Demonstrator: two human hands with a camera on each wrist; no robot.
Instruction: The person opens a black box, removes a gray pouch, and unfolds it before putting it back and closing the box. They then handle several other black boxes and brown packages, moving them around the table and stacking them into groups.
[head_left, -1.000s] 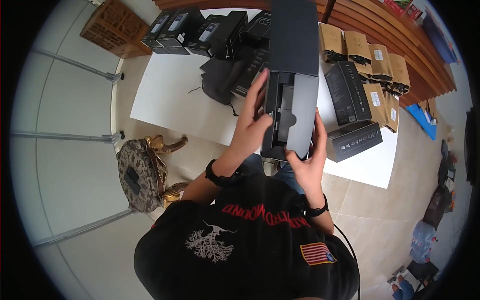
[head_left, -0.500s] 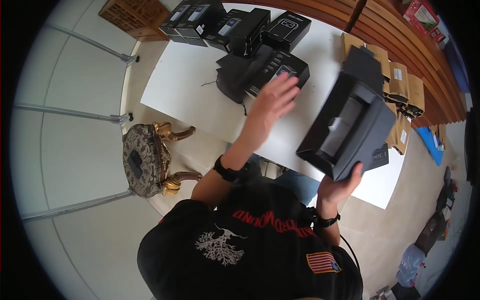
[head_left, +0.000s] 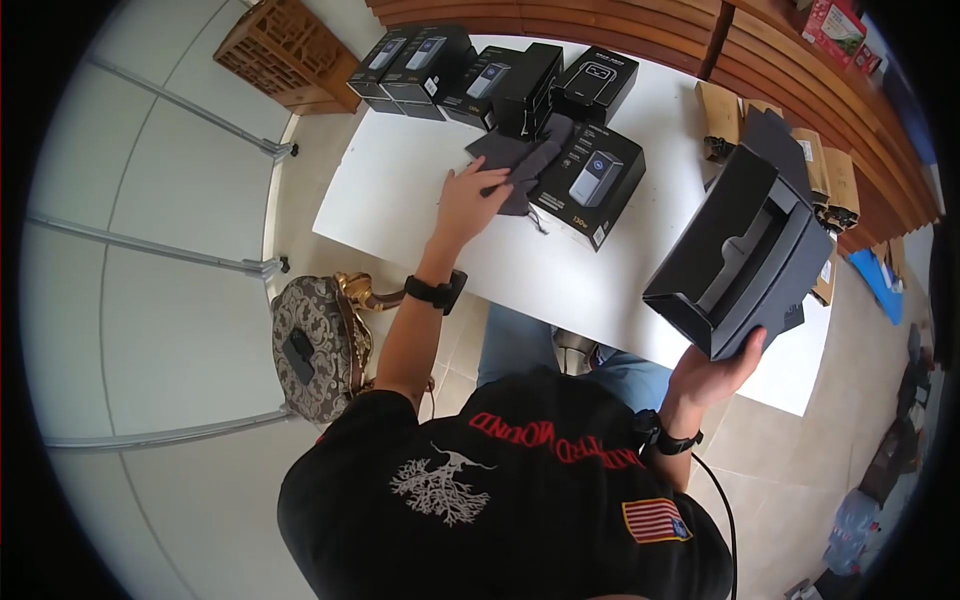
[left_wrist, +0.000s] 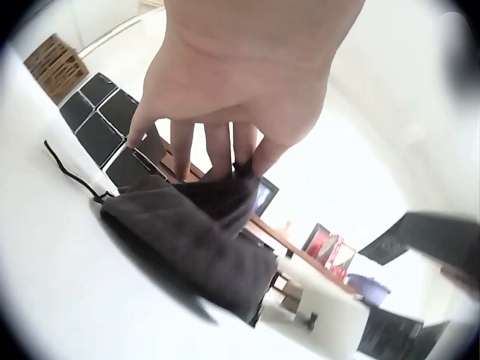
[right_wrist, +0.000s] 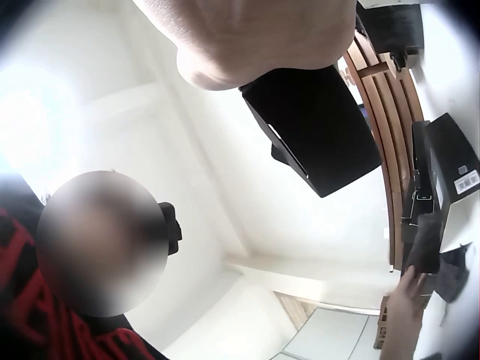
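Observation:
My left hand (head_left: 468,205) is over a dark grey cloth pouch (head_left: 512,172) on the table. In the left wrist view the left hand (left_wrist: 240,82) pinches a raised edge of the pouch (left_wrist: 187,244) between thumb and fingers; its drawstring trails on the white surface. My right hand (head_left: 705,378) grips the lower end of an open black box (head_left: 745,240), held tilted above the table's right side. Its inside shows a grey recessed part, and its end flap stands up. The right wrist view shows the box (right_wrist: 315,127) beyond the hand (right_wrist: 259,37).
A black printed box (head_left: 592,182) lies right of the pouch. Several black boxes (head_left: 425,62) line the back edge of the white table (head_left: 390,195). Brown paper packages (head_left: 720,112) are partly behind the held box. A patterned stool (head_left: 318,350) stands at the left.
My left hand has left the box, moved left and taken hold of the pouch. My right hand has carried the box to the right and tilted it.

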